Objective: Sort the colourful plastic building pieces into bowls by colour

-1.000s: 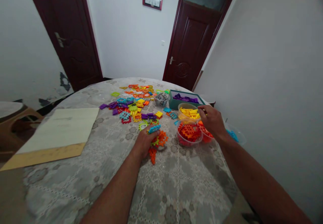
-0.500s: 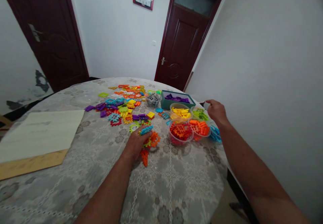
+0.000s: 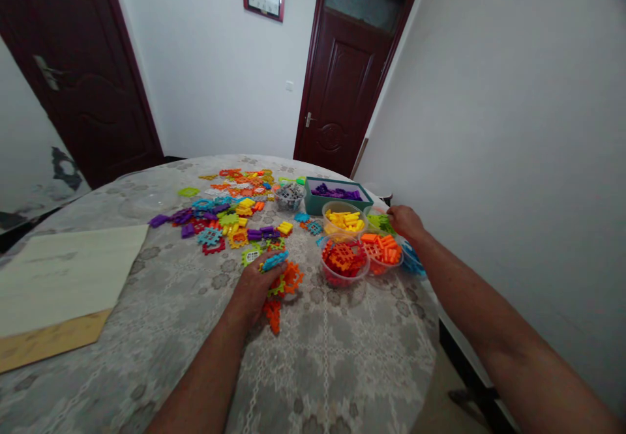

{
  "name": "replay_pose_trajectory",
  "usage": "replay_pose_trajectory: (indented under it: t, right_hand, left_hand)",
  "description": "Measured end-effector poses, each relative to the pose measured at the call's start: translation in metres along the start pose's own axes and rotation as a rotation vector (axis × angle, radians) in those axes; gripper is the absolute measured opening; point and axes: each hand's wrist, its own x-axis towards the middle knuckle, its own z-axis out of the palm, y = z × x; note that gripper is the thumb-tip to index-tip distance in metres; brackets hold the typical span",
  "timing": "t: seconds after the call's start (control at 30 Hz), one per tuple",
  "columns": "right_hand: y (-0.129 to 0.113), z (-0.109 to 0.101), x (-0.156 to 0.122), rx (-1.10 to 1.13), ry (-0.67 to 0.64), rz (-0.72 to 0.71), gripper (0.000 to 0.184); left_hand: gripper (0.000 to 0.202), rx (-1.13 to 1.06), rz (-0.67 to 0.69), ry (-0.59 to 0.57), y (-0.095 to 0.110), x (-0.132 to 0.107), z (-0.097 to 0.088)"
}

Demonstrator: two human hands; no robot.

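My left hand (image 3: 254,284) rests on the table, closed around a joined cluster of blue, green and orange plastic pieces (image 3: 281,276). My right hand (image 3: 403,220) hovers at the far right over a clear tub of green pieces (image 3: 379,220), fingers curled; what they pinch, if anything, is too small to see. Near it stand a tub of yellow pieces (image 3: 344,218), a tub of red pieces (image 3: 343,259), a tub of orange pieces (image 3: 383,249) and a tub of blue pieces (image 3: 413,262).
A heap of loose coloured pieces (image 3: 229,209) covers the far middle of the round table (image 3: 342,356). A teal box of purple pieces (image 3: 336,193) and a tub of grey pieces (image 3: 288,196) stand behind. A pale board (image 3: 63,277) lies at left. The table edge drops off at right.
My right hand left the yellow tub, swung out to the right edge, then came back down over the green tub. The left hand stayed on its cluster. The view turned right.
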Motion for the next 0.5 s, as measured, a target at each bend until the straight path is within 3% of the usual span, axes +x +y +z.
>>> replay_pose_trajectory:
  t: [0.27, 0.5]
  right_hand:
    - [-0.011, -0.007, -0.008, -0.002, 0.107, 0.046, 0.036]
    - [-0.032, -0.023, -0.009, 0.080, 0.136, 0.042, 0.034]
  left_hand:
    - [0.045, 0.085, 0.056, -0.038, 0.000, 0.001, -0.004]
    - [0.047, 0.036, 0.024, -0.031, -0.005, 0.000, -0.002]
